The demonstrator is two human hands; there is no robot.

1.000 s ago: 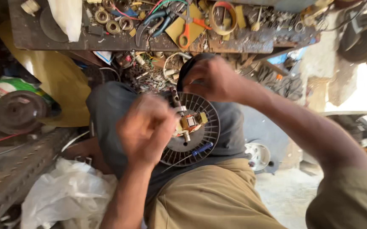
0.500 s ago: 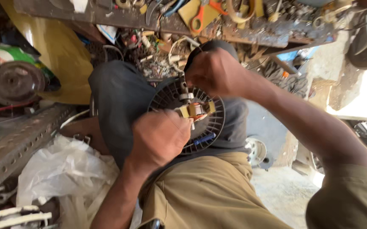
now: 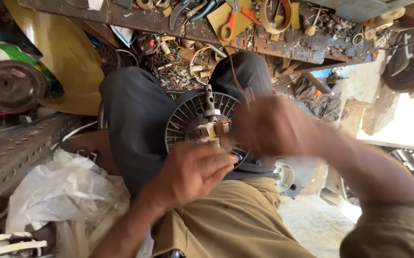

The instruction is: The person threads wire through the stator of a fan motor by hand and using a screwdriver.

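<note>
One round slotted black motor housing [image 3: 188, 117] with metal shaft, resting on the lap at centre, left hand [image 3: 192, 172] gripping its near rim with fingers curled, right hand [image 3: 276, 126] motion-blurred just right of it, grip unreadable, one orange-handled scissors [image 3: 233, 21] on far bench [image 3: 302, 45], one crumpled white plastic bag [image 3: 63, 191] near left

Single head-worn view, no second camera to overlap. Looks steeply down from above the person's lap, close range; finned motor part [image 3: 202, 126] on the knees fills centre frame. Left hand [image 3: 192, 172] near, right hand [image 3: 274, 126] just beyond, blurred. Cluttered worktop [image 3: 307, 45] runs along the far edge; floor [image 3: 312, 224] lower right.
</note>
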